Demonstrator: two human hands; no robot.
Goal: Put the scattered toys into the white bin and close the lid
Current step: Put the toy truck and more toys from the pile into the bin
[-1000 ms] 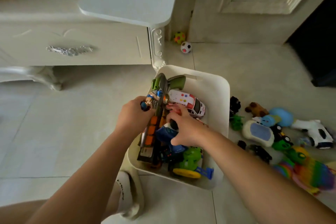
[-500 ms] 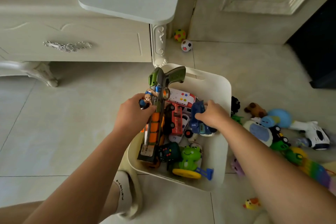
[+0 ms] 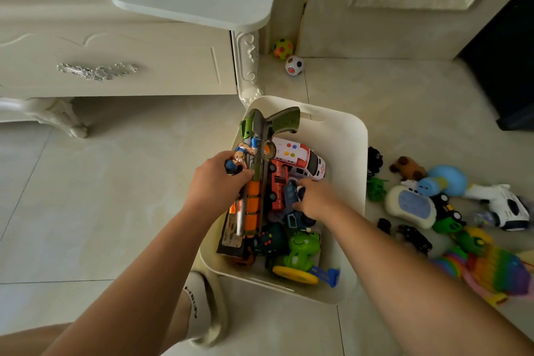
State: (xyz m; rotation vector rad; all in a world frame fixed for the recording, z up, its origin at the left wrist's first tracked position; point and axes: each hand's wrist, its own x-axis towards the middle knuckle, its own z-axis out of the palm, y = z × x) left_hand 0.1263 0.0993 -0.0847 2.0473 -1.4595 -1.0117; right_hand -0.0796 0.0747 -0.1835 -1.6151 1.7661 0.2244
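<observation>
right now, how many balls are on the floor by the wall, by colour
yellow spotted ball: 1
white ball: 1
total: 2

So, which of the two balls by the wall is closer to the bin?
The white ball with the red spot; the yellow spotted ball sits farther back.
</observation>
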